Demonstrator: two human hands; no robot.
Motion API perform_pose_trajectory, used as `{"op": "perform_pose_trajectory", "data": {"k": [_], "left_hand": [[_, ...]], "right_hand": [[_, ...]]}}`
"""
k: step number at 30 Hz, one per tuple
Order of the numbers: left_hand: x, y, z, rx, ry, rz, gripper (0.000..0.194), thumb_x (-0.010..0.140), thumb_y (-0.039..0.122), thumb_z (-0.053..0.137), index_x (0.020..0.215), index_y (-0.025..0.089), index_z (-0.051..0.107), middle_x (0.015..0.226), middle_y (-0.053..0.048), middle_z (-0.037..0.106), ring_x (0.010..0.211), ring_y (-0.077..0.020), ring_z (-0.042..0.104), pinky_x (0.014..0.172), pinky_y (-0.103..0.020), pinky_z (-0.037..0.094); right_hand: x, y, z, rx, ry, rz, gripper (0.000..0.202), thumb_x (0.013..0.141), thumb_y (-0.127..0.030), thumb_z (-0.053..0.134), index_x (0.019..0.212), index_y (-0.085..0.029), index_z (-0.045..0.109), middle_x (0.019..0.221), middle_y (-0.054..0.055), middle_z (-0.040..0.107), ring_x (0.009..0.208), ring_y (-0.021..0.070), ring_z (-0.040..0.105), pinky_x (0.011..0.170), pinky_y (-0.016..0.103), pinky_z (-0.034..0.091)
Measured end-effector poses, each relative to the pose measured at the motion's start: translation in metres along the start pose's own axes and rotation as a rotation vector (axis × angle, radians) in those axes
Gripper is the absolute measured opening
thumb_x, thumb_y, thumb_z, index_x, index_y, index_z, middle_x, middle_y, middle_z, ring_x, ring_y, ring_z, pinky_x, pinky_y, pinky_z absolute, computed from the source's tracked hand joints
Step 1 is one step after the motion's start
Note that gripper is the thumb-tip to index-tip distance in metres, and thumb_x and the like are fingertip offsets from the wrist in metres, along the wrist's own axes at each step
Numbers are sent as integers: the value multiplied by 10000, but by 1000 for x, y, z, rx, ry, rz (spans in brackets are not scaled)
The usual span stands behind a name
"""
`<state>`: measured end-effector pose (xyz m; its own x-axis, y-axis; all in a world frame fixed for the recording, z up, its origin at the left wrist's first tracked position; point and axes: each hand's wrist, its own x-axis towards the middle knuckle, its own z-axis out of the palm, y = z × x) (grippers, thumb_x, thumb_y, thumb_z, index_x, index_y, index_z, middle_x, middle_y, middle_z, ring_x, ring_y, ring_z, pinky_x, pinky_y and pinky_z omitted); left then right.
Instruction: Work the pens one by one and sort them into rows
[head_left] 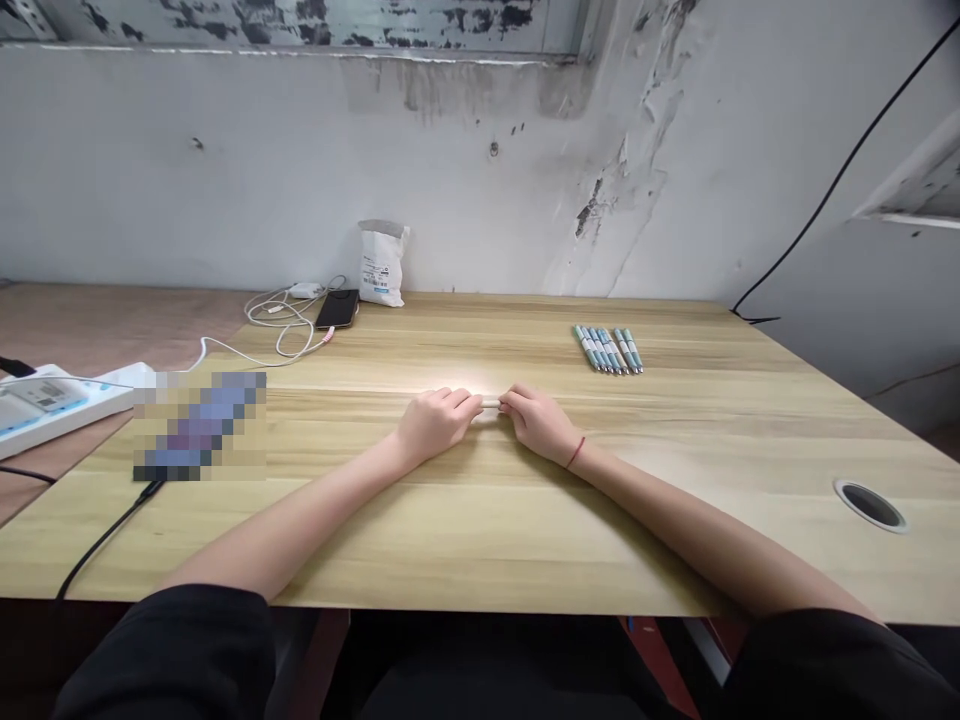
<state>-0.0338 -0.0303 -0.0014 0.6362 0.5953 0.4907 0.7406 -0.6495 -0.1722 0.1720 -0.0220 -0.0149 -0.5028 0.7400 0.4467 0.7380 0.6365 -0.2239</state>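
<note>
Near the middle of the wooden desk [480, 540], both hands grip one thin, pale, pen-like stick [490, 404], which lies level between them. My left hand [439, 425] is closed around its left end. Around its right end, the fingers of my right hand [540, 425] are closed, and a red string circles that wrist. Only a short middle stretch of the stick shows; the fingers hide both ends. Behind my right hand, several blue-green pens [600, 350] lie side by side in a row with a small gap in it.
A white pouch [382, 263] stands against the wall, beside a black phone [337, 309] and a white cable [289, 325]. At left are a blurred-out device [202, 425] with a black cable and a white power strip [97, 402]. A round desk hole [870, 505] is at right.
</note>
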Motion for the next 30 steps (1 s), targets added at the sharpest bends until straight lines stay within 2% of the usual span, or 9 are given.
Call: {"op": "perform_pose_trajectory", "data": {"k": [5,9,14,16,18,21,25,27,30], "left_hand": [[3,12,-7,-157,-91,-211,299,942,354,330,876,214,587,791,-18,644,676,-141,583,541,-238,328],[5,15,-7,-260,-168,-300,318,943,362,320,854,215,587,775,-10,655,658,-143,594,546,-234,350],[4,7,-3,-267,-102,-232,275,941,329,340,1109,254,544,944,-26,657,788,-157,625,641,-235,426],[3,4,-2,-280,-86,-172,285,939,316,349,1159,272,525,953,-29,650,810,-153,626,674,-233,445],[3,2,-2,-290,-78,-133,282,934,311,364,1157,274,533,935,-32,647,816,-152,627,692,-233,459],[2,3,0,-310,-76,-128,278,932,301,368,1151,266,536,944,-32,645,818,-153,630,701,-240,474],[2,3,3,-348,-70,-147,284,935,292,354,1161,260,523,1007,-28,643,856,-153,632,741,-255,488],[2,3,3,-362,-64,-149,288,935,292,354,1167,256,520,1021,-29,642,872,-154,631,763,-260,489],[2,2,5,-366,-62,-142,285,932,296,362,1161,258,529,1009,-27,644,860,-152,633,758,-256,492]], "right_hand": [[-3,-2,-4,-187,113,-52,208,874,-101,407,803,-168,590,844,62,616,743,151,502,725,299,262],[-4,-2,-5,-189,134,-86,211,889,-121,395,838,-178,592,860,64,617,778,159,509,780,315,262],[-1,-1,-5,154,118,4,220,893,-293,447,1052,-191,559,969,73,597,721,144,535,704,285,371],[0,0,-6,302,78,52,244,897,-338,428,1025,-184,568,917,64,602,680,137,531,649,270,396],[1,2,-7,387,39,78,255,910,-331,392,897,-181,598,794,43,610,669,139,532,626,265,400],[0,3,-8,448,51,78,196,877,-303,451,864,-186,608,757,29,612,646,133,525,602,260,404],[1,3,-11,458,116,69,208,808,-305,553,983,-198,591,936,62,609,794,163,548,670,281,437],[2,3,-12,434,100,82,174,831,-328,529,919,-197,604,929,66,614,858,181,545,740,310,435],[3,4,-12,406,47,70,247,886,-322,442,742,-191,594,809,49,618,808,172,545,781,330,417]]}}
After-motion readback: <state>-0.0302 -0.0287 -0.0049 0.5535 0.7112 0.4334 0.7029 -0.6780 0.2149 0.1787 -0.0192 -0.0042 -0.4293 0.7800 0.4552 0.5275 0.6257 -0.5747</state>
